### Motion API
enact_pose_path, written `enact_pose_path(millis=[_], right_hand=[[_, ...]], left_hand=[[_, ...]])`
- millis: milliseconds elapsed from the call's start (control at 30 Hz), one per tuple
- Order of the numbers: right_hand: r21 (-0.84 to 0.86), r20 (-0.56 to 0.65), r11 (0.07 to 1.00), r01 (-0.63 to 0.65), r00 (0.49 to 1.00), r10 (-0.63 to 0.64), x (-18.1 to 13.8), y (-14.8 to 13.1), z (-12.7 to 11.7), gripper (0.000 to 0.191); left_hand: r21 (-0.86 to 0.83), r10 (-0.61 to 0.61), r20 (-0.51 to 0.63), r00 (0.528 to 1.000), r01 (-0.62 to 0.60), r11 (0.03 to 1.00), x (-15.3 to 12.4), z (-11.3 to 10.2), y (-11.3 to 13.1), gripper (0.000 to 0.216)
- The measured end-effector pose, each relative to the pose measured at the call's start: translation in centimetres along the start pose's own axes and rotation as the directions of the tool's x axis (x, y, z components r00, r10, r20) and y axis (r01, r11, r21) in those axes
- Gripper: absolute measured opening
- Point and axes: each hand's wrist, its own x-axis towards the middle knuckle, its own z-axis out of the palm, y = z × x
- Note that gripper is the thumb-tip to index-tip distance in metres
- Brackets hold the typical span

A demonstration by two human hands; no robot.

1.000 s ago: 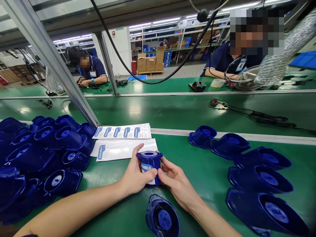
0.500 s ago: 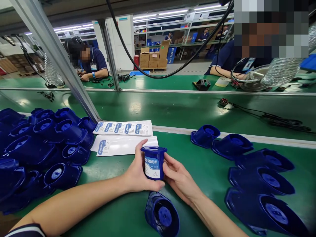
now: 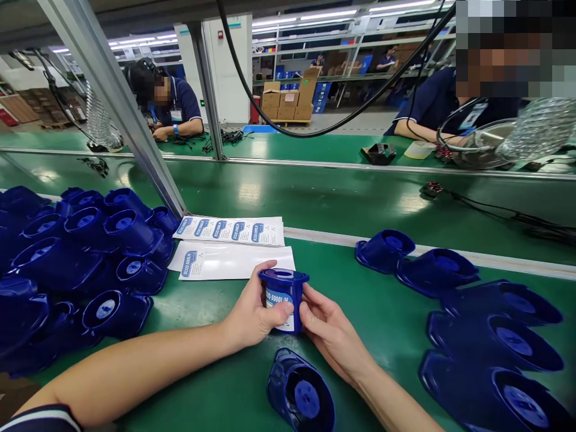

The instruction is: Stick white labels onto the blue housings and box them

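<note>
Between my two hands is a blue plastic pump housing (image 3: 297,309), flange end up, with a blue-and-white label (image 3: 278,294) on its side reading "5000L/H". My left hand (image 3: 258,312) wraps round its left side, the thumb pressed across the label. On the right side, the fingers and thumb of my right hand (image 3: 326,321) grip the housing. Just in front of me another blue housing (image 3: 301,393) lies with its round opening facing me. Beyond my left hand lie a label sheet (image 3: 238,264) with one label left at its left end and a fuller label sheet (image 3: 229,231).
A heap of blue housings (image 3: 81,258) covers the left side of the green table (image 3: 202,384). Several more housings (image 3: 495,336) stand in a row at right. A metal post (image 3: 117,108) rises at left; a black cable (image 3: 288,133) hangs ahead. Co-workers sit across the bench.
My left thumb has moved up from the housing's lower edge onto the label. Both hands still hold the housing, and the view has shifted slightly.
</note>
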Motion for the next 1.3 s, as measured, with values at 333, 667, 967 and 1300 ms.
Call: enact_pose_path(millis=[333,667,967,1300], right_hand=[[0.145,-0.022,0.983,-0.112,0.993,0.116,0.7,-0.4,-0.2,0.049],[0.169,-0.006,0.968,-0.185,0.982,0.188,0.0,-1.0,0.1,0.051],[0.152,-0.034,0.976,-0.154,0.986,0.161,0.0,-0.5,0.0,0.053],[-0.105,-0.117,0.992,0.065,0.990,-0.077,0.1,0.6,-0.2,0.059]], left_hand=[[0.259,0.012,0.012,1.000,-0.015,0.966,-0.3,0.8,1.1,0.124],[0.159,0.056,0.048,0.997,-0.063,0.985,0.2,0.0,0.0,0.131],[0.089,0.023,0.063,0.998,-0.029,0.996,0.4,0.3,0.3,0.131],[0.063,0.110,0.053,0.993,-0.113,0.992,0.4,-0.5,0.2,0.065]])
